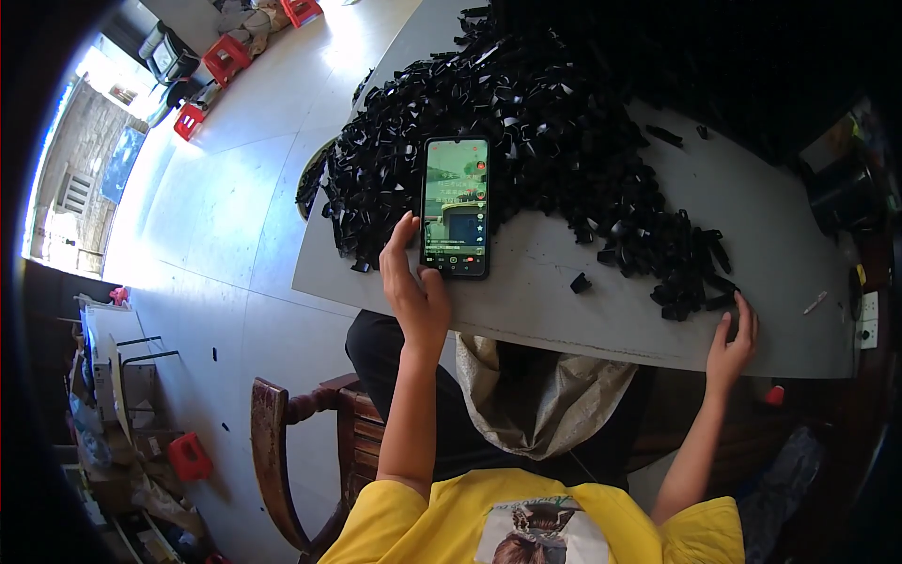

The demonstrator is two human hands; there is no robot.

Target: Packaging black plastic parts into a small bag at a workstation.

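When locating black piece (722, 301) on table (601, 310), look twelve o'clock from nearer right hand (732, 352): long axis roughly nine-to-three, fingers narrowly parted, grip uncertain; left hand (414, 301) loosely spread beside phone (456, 207).

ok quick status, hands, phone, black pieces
Left hand at the lower left of the phone, grip unclear. Right hand by a black piece, grip unclear. Phone screen lit. Black heap crowding its upper end.

I'm wearing a yellow T-shirt (399, 526) with a multicoloured picture print (536, 536); near the grey table's (545, 301) front edge, a black-framed smartphone (457, 209) is glowing green beside black plastic pieces (564, 141).
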